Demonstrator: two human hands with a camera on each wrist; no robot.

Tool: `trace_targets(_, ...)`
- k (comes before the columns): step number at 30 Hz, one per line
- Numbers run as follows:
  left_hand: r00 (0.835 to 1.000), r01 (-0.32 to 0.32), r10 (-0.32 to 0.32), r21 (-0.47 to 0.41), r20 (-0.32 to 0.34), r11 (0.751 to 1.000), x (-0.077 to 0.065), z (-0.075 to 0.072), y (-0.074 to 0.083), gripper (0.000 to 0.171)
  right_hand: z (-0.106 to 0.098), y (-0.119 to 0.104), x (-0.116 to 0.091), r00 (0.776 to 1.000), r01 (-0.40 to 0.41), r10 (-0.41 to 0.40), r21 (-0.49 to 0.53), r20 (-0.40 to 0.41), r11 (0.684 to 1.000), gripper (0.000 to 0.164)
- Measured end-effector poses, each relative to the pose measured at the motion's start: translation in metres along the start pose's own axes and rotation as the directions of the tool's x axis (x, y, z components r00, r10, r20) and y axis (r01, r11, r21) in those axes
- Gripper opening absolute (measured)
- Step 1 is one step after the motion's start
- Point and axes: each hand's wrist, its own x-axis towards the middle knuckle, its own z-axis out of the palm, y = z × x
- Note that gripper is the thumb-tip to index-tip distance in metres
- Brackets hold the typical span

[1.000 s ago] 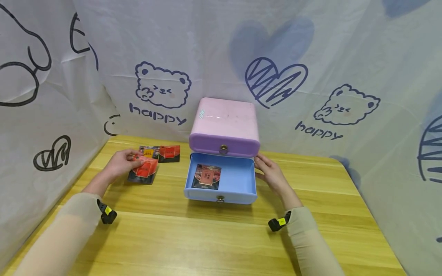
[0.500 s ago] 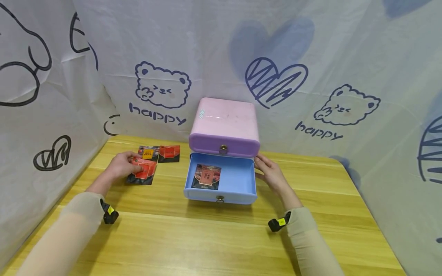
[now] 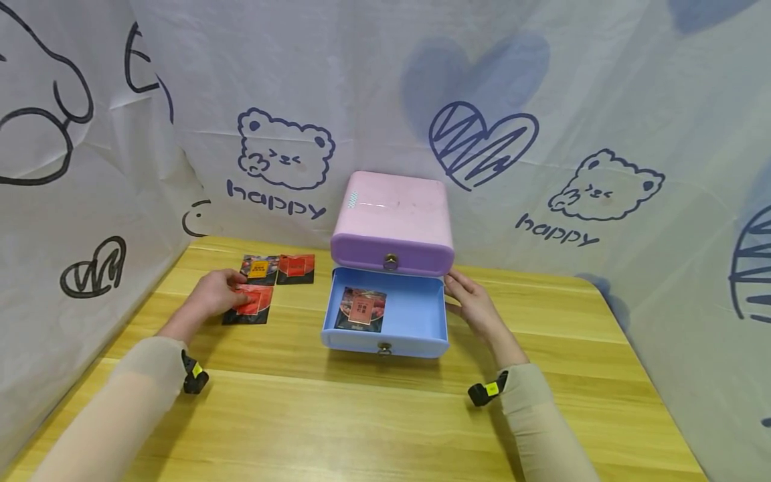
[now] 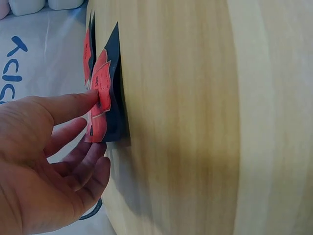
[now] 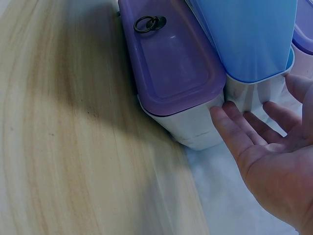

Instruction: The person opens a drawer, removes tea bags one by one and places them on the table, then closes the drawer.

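Observation:
At the table's left my left hand (image 3: 218, 294) pinches a red and black foil packet (image 3: 258, 306), thumb on its printed face and fingers at its edge. In the left wrist view the packet (image 4: 104, 93) leans close over the wood. Just behind it lie a packet with a yellow label (image 3: 258, 270) and another red one (image 3: 296, 269). My right hand (image 3: 476, 304) rests its fingertips on the white side of the drawer unit (image 3: 394, 207). The blue drawer (image 3: 415, 311) is pulled out, with a dark packet (image 3: 361, 310) at its left.
Below the blue drawer, the right wrist view shows a closed purple drawer (image 5: 176, 63) with a ring pull (image 5: 149, 23). A printed cloth (image 3: 385, 87) hangs right behind the unit. The wooden table (image 3: 337, 422) extends toward me.
My left hand has moved slightly toward me and down with the packet, which now lies flatter and uncovers more of the yellow-labelled one. My right hand stays at the unit.

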Motion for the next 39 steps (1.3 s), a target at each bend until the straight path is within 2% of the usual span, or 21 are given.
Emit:
trace_targets(8, 0.999, -0.011, 0.013, 0.045, -0.043, 0.999, 0.0, 0.002, 0.0, 0.054, 0.0, -0.001, -0.001, 1.0, 0.009, -0.009, -0.008, 0.004, 1.0, 0.058)
trace_targets(13, 0.993, -0.086, 0.092, 0.089, -0.075, 0.992, 0.001, 0.005, 0.001, 0.041, -0.001, 0.0, 0.0, 1.0, 0.013, -0.013, -0.003, -0.001, 1.0, 0.059)
trace_targets(18, 0.986, -0.157, 0.163, 0.129, -0.037, 0.979, 0.002, 0.008, 0.006, 0.024, 0.0, 0.0, 0.0, 1.0, 0.01, -0.01, -0.006, -0.003, 1.0, 0.058)
trace_targets(25, 0.991, -0.134, 0.132, 0.138, 0.025, 0.981, 0.002, 0.011, 0.007, 0.026, 0.0, 0.001, 0.001, 1.0, 0.004, -0.004, -0.003, -0.005, 1.0, 0.059)
trace_targets(29, 0.992, -0.123, 0.12, 0.13, 0.032, 0.984, 0.003, 0.012, 0.006, 0.032, 0.0, 0.001, 0.001, 1.0, 0.006, -0.006, -0.001, -0.004, 1.0, 0.059)
trace_targets(35, 0.995, -0.101, 0.098, 0.139, 0.029, 0.985, 0.0, 0.014, 0.011, 0.052, 0.0, 0.001, 0.001, 1.0, 0.007, -0.007, -0.004, -0.008, 1.0, 0.058)
trace_targets(39, 0.994, -0.108, 0.107, 0.166, 0.015, 0.98, -0.001, 0.015, 0.011, 0.053, 0.0, 0.001, 0.0, 1.0, 0.006, -0.006, -0.011, -0.004, 1.0, 0.059)
